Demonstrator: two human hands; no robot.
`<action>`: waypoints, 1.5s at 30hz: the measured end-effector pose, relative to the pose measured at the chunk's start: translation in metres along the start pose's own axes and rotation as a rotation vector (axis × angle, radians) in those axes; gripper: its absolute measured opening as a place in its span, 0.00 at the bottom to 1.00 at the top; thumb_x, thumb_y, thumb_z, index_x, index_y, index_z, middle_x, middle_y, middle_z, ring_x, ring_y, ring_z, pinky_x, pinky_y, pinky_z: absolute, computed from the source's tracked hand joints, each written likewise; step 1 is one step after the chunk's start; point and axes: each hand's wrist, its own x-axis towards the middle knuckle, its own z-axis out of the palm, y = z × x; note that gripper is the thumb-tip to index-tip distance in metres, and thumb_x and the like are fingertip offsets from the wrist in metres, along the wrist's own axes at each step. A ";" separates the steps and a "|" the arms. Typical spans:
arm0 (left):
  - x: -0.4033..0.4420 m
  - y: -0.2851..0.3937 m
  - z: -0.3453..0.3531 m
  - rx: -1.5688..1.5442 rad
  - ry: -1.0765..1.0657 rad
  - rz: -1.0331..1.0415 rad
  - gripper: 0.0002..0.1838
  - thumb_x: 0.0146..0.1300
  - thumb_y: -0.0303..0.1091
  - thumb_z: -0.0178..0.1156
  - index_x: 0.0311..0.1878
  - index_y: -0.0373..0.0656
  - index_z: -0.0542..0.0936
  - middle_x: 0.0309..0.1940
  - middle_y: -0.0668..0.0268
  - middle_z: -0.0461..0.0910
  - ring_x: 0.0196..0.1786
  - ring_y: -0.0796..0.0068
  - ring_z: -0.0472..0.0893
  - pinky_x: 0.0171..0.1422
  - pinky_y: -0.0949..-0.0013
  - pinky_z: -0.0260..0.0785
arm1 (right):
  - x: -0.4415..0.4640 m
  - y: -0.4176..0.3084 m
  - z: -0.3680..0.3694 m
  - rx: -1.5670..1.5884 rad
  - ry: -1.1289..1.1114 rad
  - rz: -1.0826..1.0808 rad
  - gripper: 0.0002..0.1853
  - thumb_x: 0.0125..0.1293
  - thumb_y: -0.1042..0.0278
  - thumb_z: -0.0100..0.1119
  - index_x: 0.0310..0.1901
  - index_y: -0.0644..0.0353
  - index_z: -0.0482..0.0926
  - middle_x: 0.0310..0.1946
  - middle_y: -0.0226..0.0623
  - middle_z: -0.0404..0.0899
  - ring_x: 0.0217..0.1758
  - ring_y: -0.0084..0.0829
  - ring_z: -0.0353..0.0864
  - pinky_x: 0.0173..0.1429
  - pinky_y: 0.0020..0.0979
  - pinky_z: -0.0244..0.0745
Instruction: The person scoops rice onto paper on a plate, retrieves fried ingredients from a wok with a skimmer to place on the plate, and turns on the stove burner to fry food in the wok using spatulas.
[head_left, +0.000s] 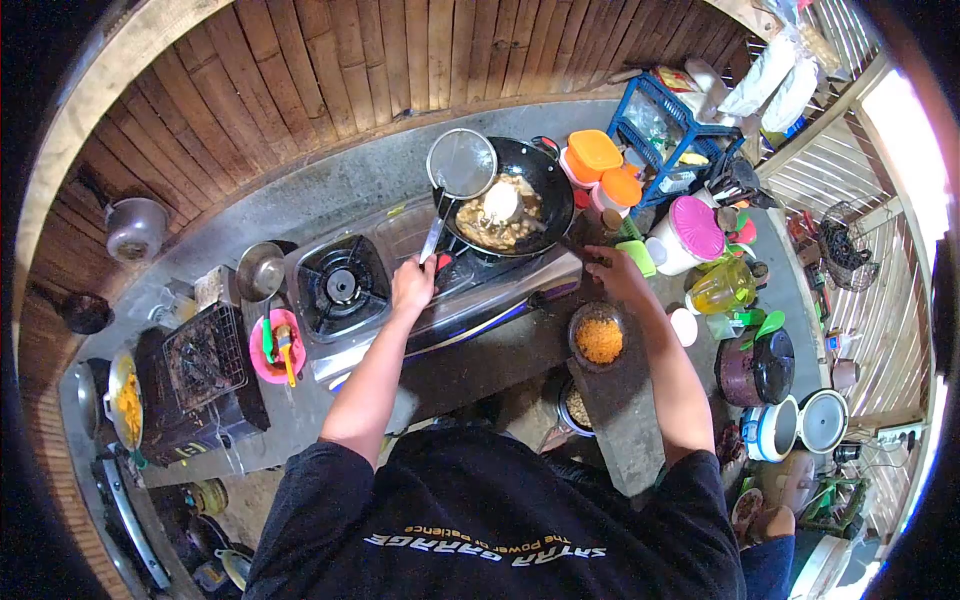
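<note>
My left hand (413, 287) is closed round the handle of a round mesh strainer (462, 164), which is held over the left edge of a black wok (552, 190). The wok sits on the right burner of a gas stove (440, 310) and holds brownish food (482, 228) with a bright white mound (502, 203) on it. My right hand (618, 274) grips the dark handle of a spatula (540, 228), whose front end reaches into the food. A bowl of orange shreds (600, 341) stands just below my right hand.
Left of the bare burner (342, 284) lie a pink bowl (283, 345) with brushes and a metal pot (262, 272). Orange-lidded tubs (592, 155), a blue rack (660, 135), a pink-lidded bucket (697, 230) and an oil jug (725, 287) crowd the right. A bamboo wall (400, 60) stands behind.
</note>
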 end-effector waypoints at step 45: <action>-0.001 0.000 -0.001 0.013 0.024 0.036 0.22 0.70 0.52 0.49 0.49 0.45 0.82 0.20 0.59 0.83 0.29 0.62 0.86 0.45 0.58 0.76 | -0.005 -0.014 -0.022 0.102 -0.181 0.236 0.20 0.65 0.66 0.60 0.59 0.51 0.79 0.26 0.27 0.76 0.28 0.19 0.72 0.30 0.25 0.69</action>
